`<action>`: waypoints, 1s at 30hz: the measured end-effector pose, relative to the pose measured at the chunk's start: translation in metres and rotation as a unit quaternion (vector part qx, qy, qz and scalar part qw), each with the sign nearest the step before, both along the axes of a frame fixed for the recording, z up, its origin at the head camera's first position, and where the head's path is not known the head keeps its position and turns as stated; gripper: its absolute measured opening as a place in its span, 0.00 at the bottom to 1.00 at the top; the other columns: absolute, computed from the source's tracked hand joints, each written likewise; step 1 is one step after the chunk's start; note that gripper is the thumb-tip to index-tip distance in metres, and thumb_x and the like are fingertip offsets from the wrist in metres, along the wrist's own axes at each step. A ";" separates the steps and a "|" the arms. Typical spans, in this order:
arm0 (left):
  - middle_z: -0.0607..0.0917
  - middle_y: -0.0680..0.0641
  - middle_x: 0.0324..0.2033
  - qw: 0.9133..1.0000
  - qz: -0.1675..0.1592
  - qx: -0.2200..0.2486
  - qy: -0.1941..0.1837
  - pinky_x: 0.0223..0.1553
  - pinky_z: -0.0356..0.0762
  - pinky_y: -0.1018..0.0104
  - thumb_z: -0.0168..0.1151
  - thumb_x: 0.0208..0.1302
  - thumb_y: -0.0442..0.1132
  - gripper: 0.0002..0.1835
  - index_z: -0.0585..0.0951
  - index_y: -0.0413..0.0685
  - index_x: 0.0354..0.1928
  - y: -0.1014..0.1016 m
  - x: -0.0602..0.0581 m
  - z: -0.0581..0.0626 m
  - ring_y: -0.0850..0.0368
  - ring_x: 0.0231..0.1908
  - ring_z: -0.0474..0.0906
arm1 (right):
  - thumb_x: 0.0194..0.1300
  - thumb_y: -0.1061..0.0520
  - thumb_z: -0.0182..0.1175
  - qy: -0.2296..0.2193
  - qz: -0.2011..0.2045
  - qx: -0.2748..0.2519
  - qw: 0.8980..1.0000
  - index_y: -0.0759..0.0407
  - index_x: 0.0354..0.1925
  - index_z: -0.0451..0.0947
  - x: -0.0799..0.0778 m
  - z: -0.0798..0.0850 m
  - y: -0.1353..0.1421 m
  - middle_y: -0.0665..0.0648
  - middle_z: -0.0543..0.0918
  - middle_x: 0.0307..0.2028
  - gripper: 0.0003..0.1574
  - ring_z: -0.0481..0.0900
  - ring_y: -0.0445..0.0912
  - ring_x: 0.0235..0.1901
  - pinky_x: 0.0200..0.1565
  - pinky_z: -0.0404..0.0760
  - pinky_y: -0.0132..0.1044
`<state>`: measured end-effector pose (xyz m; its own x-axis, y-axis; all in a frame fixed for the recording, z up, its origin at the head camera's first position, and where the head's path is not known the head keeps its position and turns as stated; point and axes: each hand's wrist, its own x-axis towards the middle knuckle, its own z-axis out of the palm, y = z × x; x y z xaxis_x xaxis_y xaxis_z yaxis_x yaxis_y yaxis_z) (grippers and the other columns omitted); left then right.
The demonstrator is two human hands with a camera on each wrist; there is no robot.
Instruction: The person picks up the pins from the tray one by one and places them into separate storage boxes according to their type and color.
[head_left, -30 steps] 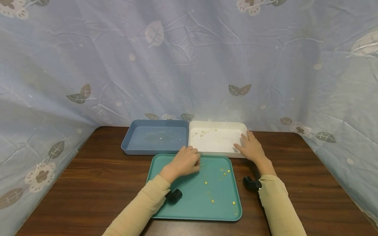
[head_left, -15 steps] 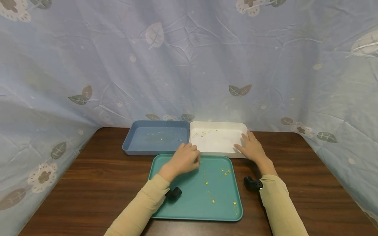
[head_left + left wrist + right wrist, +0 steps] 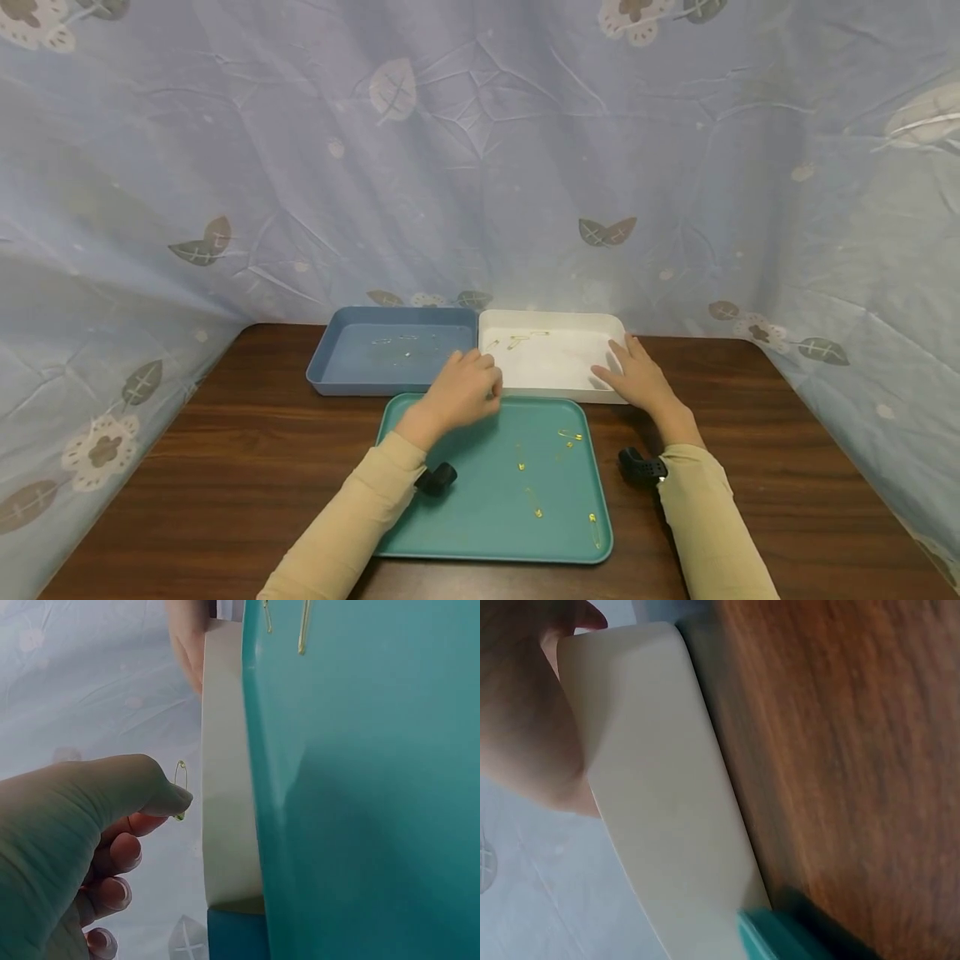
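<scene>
A gold safety pin is pinched between the thumb and index finger of my left hand. In the head view this left hand hangs over the back edge of the green tray, near where the blue and white trays meet; the pin is hidden there. My right hand rests on the right end of the white tray, fingers spread over its rim. Several gold safety pins lie scattered on the green tray. A few more gold pins lie in the white tray.
The blue tray holds several small silver-looking pins and stands left of the white one. All trays stand on a dark wooden table. A patterned cloth hangs behind and at both sides.
My left hand has risen slightly off the green tray and shifted a little left; the pin that lay beside its fingers is gone from the tray. The right hand keeps its place.
</scene>
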<state>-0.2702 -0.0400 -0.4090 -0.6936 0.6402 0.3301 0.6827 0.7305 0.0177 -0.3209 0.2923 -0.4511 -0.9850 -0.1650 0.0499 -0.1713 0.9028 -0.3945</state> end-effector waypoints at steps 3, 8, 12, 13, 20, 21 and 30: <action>0.75 0.55 0.27 1.000 -0.002 -0.002 0.009 0.35 0.52 0.65 0.66 0.56 0.40 0.04 0.79 0.55 0.27 0.002 -0.006 0.002 0.59 0.29 0.60 | 0.70 0.33 0.47 0.011 0.003 0.009 1.000 0.64 0.74 0.53 -0.001 0.000 0.003 0.73 0.45 0.75 0.49 0.42 0.68 0.74 0.70 0.49 0.66; 0.75 0.55 0.27 1.000 0.000 -0.011 0.019 0.35 0.52 0.64 0.66 0.58 0.41 0.05 0.79 0.56 0.27 0.005 -0.013 0.009 0.57 0.28 0.59 | 0.70 0.33 0.47 0.026 0.007 0.008 1.000 0.61 0.74 0.55 -0.002 -0.002 0.005 0.72 0.47 0.75 0.48 0.42 0.67 0.75 0.70 0.48 0.66; 0.76 0.54 0.28 1.000 -0.002 -0.021 0.018 0.35 0.54 0.64 0.66 0.58 0.41 0.05 0.79 0.56 0.27 0.009 -0.020 0.013 0.57 0.29 0.62 | 0.70 0.33 0.47 0.021 0.007 -0.009 1.000 0.61 0.74 0.54 -0.002 -0.005 0.004 0.71 0.45 0.76 0.48 0.41 0.66 0.75 0.70 0.47 0.66; 0.77 0.54 0.29 1.000 -0.003 -0.024 0.017 0.36 0.54 0.64 0.66 0.58 0.41 0.05 0.79 0.56 0.28 0.011 -0.021 0.014 0.57 0.29 0.62 | 0.70 0.33 0.47 0.021 0.007 -0.010 1.000 0.61 0.74 0.53 -0.002 -0.005 0.004 0.71 0.45 0.76 0.48 0.41 0.67 0.75 0.70 0.47 0.66; 0.77 0.54 0.29 0.999 -0.004 -0.037 0.003 0.37 0.55 0.64 0.64 0.60 0.40 0.04 0.80 0.56 0.29 0.021 -0.035 0.020 0.56 0.30 0.62 | 0.71 0.33 0.47 0.024 0.007 -0.004 1.000 0.63 0.75 0.51 -0.003 -0.008 0.003 0.72 0.44 0.75 0.49 0.40 0.67 0.75 0.70 0.47 0.66; 0.77 0.53 0.29 0.999 -0.004 -0.039 0.003 0.38 0.55 0.63 0.64 0.61 0.40 0.04 0.81 0.56 0.29 0.023 -0.038 0.021 0.56 0.30 0.62 | 0.71 0.33 0.47 0.024 0.006 -0.003 1.000 0.63 0.75 0.50 -0.003 -0.008 0.003 0.72 0.43 0.76 0.50 0.40 0.67 0.75 0.70 0.47 0.66; 0.79 0.53 0.33 0.997 0.004 -0.072 -0.018 0.42 0.64 0.60 0.63 0.63 0.42 0.03 0.82 0.57 0.31 0.042 -0.065 0.029 0.55 0.34 0.69 | 0.71 0.35 0.47 0.029 0.007 0.004 1.000 0.66 0.74 0.50 -0.003 -0.008 0.002 0.73 0.44 0.75 0.49 0.41 0.67 0.75 0.71 0.48 0.65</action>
